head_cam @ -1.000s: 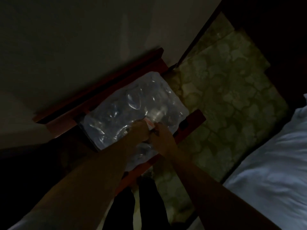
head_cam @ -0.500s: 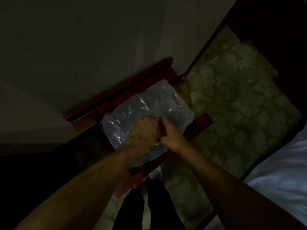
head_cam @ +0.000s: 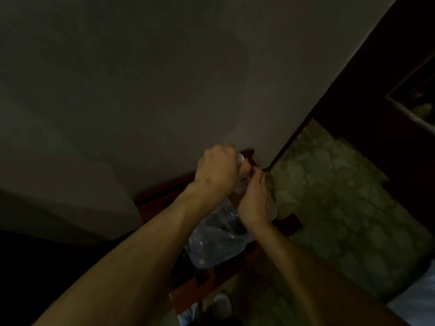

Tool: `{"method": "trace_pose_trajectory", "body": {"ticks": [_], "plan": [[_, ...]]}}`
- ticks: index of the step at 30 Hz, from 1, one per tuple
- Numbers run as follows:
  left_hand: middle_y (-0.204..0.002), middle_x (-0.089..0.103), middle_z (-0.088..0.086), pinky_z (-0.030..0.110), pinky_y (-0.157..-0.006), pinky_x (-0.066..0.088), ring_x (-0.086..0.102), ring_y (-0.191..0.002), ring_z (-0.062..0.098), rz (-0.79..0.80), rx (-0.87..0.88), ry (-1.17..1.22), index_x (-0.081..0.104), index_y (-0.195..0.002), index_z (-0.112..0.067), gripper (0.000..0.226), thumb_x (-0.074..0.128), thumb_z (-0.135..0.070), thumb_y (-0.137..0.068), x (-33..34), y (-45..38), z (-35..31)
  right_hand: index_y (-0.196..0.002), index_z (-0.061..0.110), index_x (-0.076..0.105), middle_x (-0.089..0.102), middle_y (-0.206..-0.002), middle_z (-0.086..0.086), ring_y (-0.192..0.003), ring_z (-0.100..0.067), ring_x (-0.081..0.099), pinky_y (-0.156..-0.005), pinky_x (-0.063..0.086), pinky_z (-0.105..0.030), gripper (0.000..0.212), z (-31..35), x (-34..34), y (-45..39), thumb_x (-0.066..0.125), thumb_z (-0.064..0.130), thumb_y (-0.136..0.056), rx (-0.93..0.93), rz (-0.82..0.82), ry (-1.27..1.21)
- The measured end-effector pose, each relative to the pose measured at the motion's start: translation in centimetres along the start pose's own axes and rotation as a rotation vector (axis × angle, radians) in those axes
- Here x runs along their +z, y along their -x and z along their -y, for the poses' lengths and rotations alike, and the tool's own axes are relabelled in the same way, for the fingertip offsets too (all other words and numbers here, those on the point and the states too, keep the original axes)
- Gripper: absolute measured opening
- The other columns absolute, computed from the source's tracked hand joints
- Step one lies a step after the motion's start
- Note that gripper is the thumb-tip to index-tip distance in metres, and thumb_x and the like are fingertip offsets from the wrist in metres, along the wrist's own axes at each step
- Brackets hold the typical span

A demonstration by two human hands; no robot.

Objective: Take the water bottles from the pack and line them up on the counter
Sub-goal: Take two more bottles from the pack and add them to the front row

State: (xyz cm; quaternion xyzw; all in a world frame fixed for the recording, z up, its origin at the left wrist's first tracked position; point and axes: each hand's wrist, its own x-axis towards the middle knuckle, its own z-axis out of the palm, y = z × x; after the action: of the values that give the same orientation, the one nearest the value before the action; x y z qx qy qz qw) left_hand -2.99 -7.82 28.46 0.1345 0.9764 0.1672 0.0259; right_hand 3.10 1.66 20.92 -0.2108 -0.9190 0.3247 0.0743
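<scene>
1. Water bottle pack (head_cam: 217, 241) sits in the lower centre of the frame on a reddish-brown wooden stand (head_cam: 195, 292), its long axis running from lower left to upper right.
2. Its wrap is clear, crinkled plastic film with pale glints; rounded bottle shapes show dimly through it, though the light is too poor to count them.
3. Left hand (head_cam: 217, 169), at centre frame, is closed into a fist over the upper end of the pack; a small pale rounded piece, possibly a bottle cap (head_cam: 240, 158), pokes out beside its knuckles.
4. Right hand (head_cam: 255, 201) is curled shut just right of the left, touching it, gripping the film or a bottle at the same end; which one cannot be told.
5. Both bare forearms reach in from the bottom edge.
6. Wall (head_cam: 141, 78), plain and matte, fills the upper left.
7. Floor (head_cam: 341, 196) at right is mottled greenish stone pattern.
8. White fabric (head_cam: 419, 300) shows at the lower right corner.
</scene>
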Motion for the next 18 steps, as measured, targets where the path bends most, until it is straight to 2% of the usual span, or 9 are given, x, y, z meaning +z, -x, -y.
{"method": "trace_pose_trajectory", "body": {"ticks": [2, 3, 5, 6, 8, 10, 12, 15, 18], "plan": [[-0.095, 0.064, 0.013, 0.036, -0.062, 0.044, 0.061, -0.082, 0.029, -0.082, 0.027, 0.037, 0.058, -0.105, -0.007, 0.043, 0.054, -0.048, -0.093, -2.3, 0.3, 0.6, -0.137, 0.017, 0.040, 0.054, -0.134, -0.009, -0.117, -0.021, 0.057, -0.084, 0.037, -0.024, 0.055, 2.8, -0.9, 0.1, 0.065, 0.030, -0.090, -0.052, -0.024, -0.045], [-0.091, 0.063, 0.012, 0.034, -0.060, 0.040, 0.062, -0.082, 0.029, -0.140, 0.031, 0.038, 0.059, -0.104, -0.007, 0.045, 0.054, -0.050, -0.093, -3.7, 0.4, 1.0, -0.134, 0.019, 0.044, 0.056, -0.134, -0.008, -0.115, -0.013, 0.058, -0.085, 0.036, -0.018, 0.046, 4.1, -1.4, 0.2, 0.061, 0.028, -0.093, -0.076, -0.018, -0.087], [-0.091, 0.064, 0.012, 0.033, -0.059, 0.039, 0.065, -0.085, 0.032, -0.248, 0.014, 0.005, 0.060, -0.103, -0.008, 0.049, 0.050, -0.055, -0.093, -6.3, 1.3, 1.9, -0.119, 0.027, 0.054, 0.063, -0.126, -0.006, -0.103, 0.002, 0.060, -0.083, 0.046, -0.013, 0.030, 6.7, -2.3, 0.9, 0.054, 0.040, -0.092, -0.101, 0.025, -0.228], [-0.091, 0.066, 0.012, 0.033, -0.058, 0.041, 0.066, -0.083, 0.031, -0.288, 0.004, -0.017, 0.060, -0.101, -0.010, 0.050, 0.048, -0.057, -0.093, -7.3, 2.0, 2.4, -0.115, 0.026, 0.057, 0.065, -0.120, -0.004, -0.100, -0.002, 0.062, -0.084, 0.052, -0.022, 0.036, 7.8, -2.7, 1.4, 0.056, 0.047, -0.086, -0.139, 0.038, -0.261], [-0.081, 0.064, 0.007, 0.032, -0.055, 0.043, 0.062, -0.069, 0.024, -0.361, -0.018, -0.047, 0.056, -0.091, -0.014, 0.051, 0.044, -0.064, -0.092, -9.1, 3.6, 3.2, -0.113, 0.022, 0.057, 0.067, -0.114, -0.001, -0.102, -0.018, 0.064, -0.085, 0.055, -0.040, 0.043, 9.7, -3.2, 2.4, 0.071, 0.043, -0.078, -0.239, 0.043, -0.234], [-0.071, 0.059, 0.000, 0.028, -0.051, 0.039, 0.057, -0.061, 0.018, -0.429, -0.052, 0.007, 0.052, -0.083, -0.018, 0.055, 0.040, -0.071, -0.089, -11.1, 5.5, 3.9, -0.117, 0.021, 0.056, 0.067, -0.113, -0.001, -0.102, -0.022, 0.065, -0.083, 0.055, -0.044, 0.050, 11.2, -3.7, 3.4, 0.075, 0.042, -0.077, -0.307, 0.052, -0.231], [-0.070, 0.061, -0.004, 0.027, -0.052, 0.042, 0.058, -0.061, 0.014, -0.426, -0.109, 0.152, 0.055, -0.083, -0.020, 0.059, 0.039, -0.077, -0.085, -12.6, 7.8, 4.5, -0.121, 0.021, 0.054, 0.068, -0.112, -0.001, -0.102, -0.021, 0.065, -0.083, 0.056, -0.043, 0.055, 12.4, -4.2, 4.5, 0.075, 0.046, -0.077, -0.347, 0.078, -0.264], [-0.079, 0.067, -0.002, 0.035, -0.065, 0.056, 0.066, -0.072, 0.016, -0.341, -0.206, 0.524, 0.061, -0.092, -0.021, 0.062, 0.039, -0.078, -0.083, -14.2, 11.8, 5.5, -0.122, 0.023, 0.052, 0.066, -0.115, -0.001, -0.105, -0.020, 0.064, -0.087, 0.056, -0.045, 0.055, 14.4, -5.5, 6.4, 0.074, 0.045, -0.076, -0.360, 0.181, -0.439], [-0.084, 0.067, 0.005, 0.039, -0.070, 0.059, 0.069, -0.080, 0.028, -0.361, -0.297, 0.786, 0.065, -0.099, -0.013, 0.040, 0.044, -0.046, -0.093, -16.2, 15.2, 6.6, -0.114, 0.022, 0.047, 0.067, -0.108, 0.003, -0.099, -0.016, 0.066, -0.084, 0.058, -0.045, 0.059, 16.9, -7.0, 8.5, 0.079, 0.048, -0.071, -0.411, 0.228, -0.548]]}}
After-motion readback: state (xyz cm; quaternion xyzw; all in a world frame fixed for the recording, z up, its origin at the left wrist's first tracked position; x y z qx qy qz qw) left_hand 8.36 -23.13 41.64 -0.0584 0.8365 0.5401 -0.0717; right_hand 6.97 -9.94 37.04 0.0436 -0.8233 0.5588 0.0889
